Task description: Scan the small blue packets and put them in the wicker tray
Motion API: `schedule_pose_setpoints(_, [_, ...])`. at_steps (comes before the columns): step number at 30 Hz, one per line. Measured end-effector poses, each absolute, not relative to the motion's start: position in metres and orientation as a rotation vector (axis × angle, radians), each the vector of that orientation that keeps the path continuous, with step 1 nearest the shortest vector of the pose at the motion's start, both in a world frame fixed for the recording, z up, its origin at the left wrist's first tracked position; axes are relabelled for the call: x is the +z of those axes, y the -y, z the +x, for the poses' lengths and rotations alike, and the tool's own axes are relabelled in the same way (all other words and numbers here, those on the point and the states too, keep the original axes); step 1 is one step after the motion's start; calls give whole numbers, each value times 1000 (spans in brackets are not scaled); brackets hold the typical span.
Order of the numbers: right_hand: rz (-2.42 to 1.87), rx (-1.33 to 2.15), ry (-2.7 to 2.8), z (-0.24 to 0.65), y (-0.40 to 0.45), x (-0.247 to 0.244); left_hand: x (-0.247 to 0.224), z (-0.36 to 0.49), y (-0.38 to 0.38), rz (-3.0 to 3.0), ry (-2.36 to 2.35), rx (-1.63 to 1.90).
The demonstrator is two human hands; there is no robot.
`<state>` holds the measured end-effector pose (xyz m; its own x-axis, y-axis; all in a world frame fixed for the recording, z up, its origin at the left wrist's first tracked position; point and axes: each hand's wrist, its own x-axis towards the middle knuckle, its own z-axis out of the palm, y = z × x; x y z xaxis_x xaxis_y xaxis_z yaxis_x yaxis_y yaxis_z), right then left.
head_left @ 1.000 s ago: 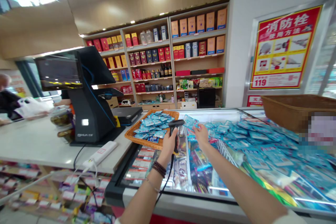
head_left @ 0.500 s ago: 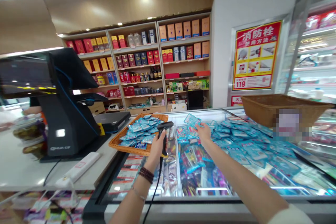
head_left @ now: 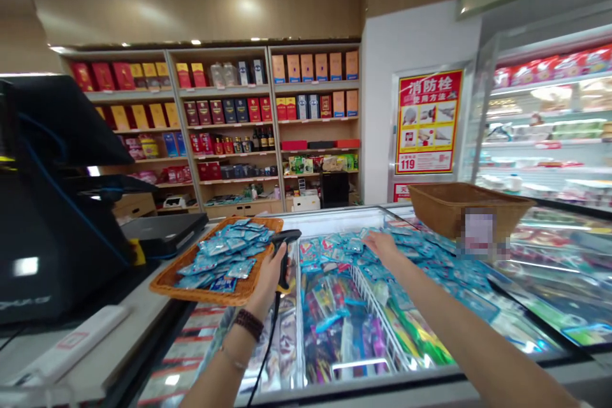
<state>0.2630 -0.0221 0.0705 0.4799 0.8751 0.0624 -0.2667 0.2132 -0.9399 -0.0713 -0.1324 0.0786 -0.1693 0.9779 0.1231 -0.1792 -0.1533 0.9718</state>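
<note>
My left hand [head_left: 277, 268] is wrapped round the handle of a black barcode scanner [head_left: 287, 236], with its cable hanging down. Beside it is a wicker basket [head_left: 165, 285] heaped with small blue packets [head_left: 227, 248]. My right hand [head_left: 381, 246] reaches over a wide spread of loose blue packets [head_left: 433, 264] on top of the chest freezer [head_left: 344, 386]. Its fingers are pinched together at the edge of one blue packet [head_left: 356, 243]; the fingertips are partly hidden.
A brown basket [head_left: 430, 210] with a blurred label stands at the right. To the left are a black checkout terminal [head_left: 62, 204], a flat black device [head_left: 165, 233] and a white power strip [head_left: 71, 344]. Wire-basket goods show in the freezer. Shelves of boxes line the back.
The view has swung to the right and closer. My right hand has lowered from a raised packet into the spread of packets. My left hand still holds the scanner beside the wicker basket.
</note>
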Motion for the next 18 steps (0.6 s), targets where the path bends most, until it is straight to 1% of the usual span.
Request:
schedule_pose_setpoints(5, [-1077,1098,761,201,8,66,93,-112,138,1016,-1152,1590])
schedule_pose_setpoints(8, [-1045,1124,864,143,-1,60,99,-150,147,960,-1197,1665])
schedule_pose_setpoints(13, [-1076,993,1214,27,-8,55,101,-219,163,898,-1340,1776])
schedule_pose_setpoints(18, [-1235,798,1694,-73,9,55,88,-263,171,823,-1432,1875])
